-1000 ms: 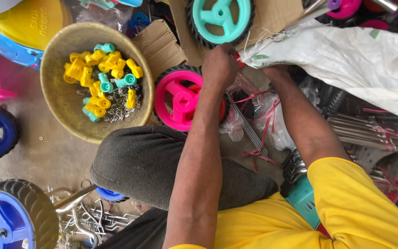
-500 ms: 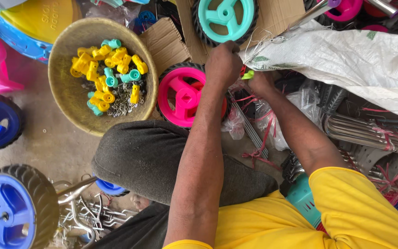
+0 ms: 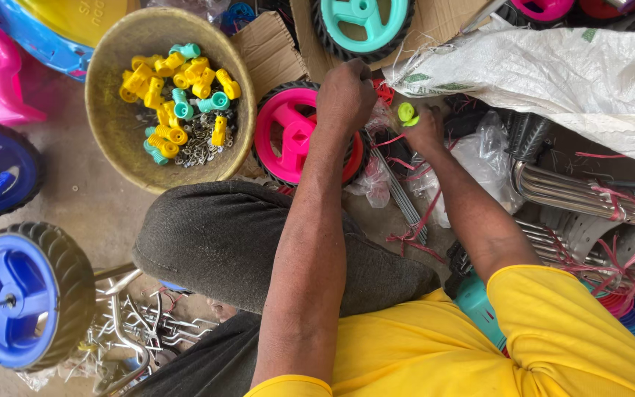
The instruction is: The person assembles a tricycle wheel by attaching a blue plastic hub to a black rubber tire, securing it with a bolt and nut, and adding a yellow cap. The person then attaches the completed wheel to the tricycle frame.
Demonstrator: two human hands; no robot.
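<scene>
We work seated on a crowded floor: our left hand is closed in a fist over the top rim of the pink wheel, while our right hand pinches a small lime-green cap just right of that wheel. The cap looks easy to lose; a slip of the fingertips could drop it among the clear plastic bags and metal rods beneath. The wheel, propped on edge, may roll if the fist lets go. To the left a woven basket holds yellow and teal fittings; farther off lies a teal wheel on cardboard. A white sack and chrome tubes crowd the right, leaving little room. A blue wheel stands near left.
</scene>
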